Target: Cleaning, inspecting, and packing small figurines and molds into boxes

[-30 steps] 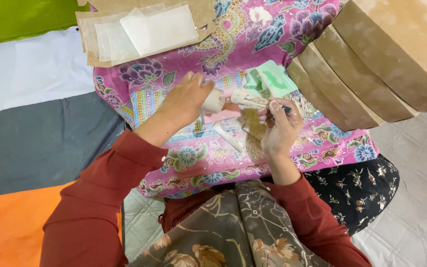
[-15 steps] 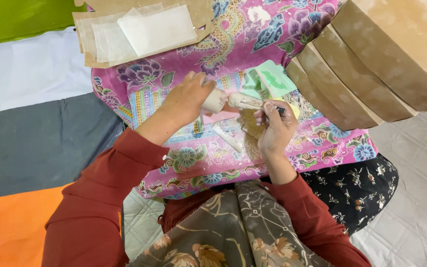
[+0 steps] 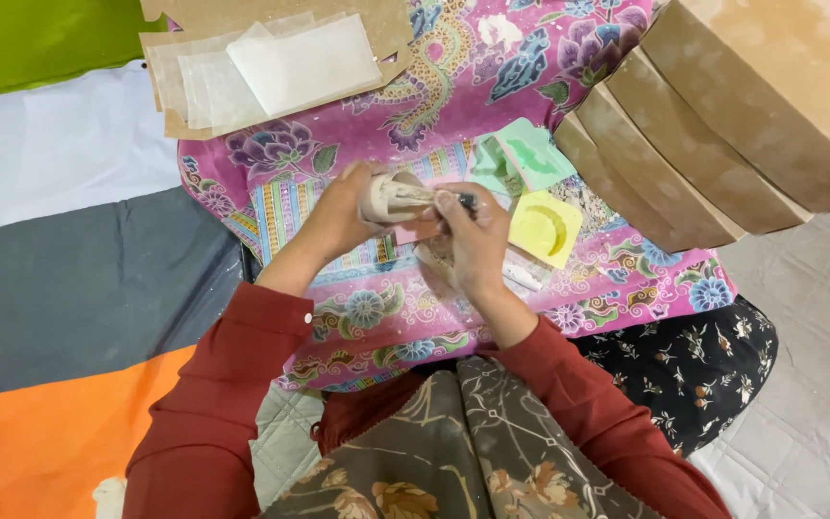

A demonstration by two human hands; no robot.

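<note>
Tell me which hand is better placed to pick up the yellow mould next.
Probably the right hand. The yellow mould lies just beside it on the pink cloth, while the left hand sits farther away, gripping the pale clay piece.

I am sitting with a pink floral batik cloth (image 3: 415, 106) spreading before me. Left of that cloth, floor mats are lying in bands: green (image 3: 40, 38), white (image 3: 50, 154), grey (image 3: 79, 288), orange (image 3: 40, 432). Right of it, brown cardboard boards (image 3: 722, 125) are leaning stacked, and pale quilted fabric (image 3: 809, 365) is covering the floor below them.
</note>
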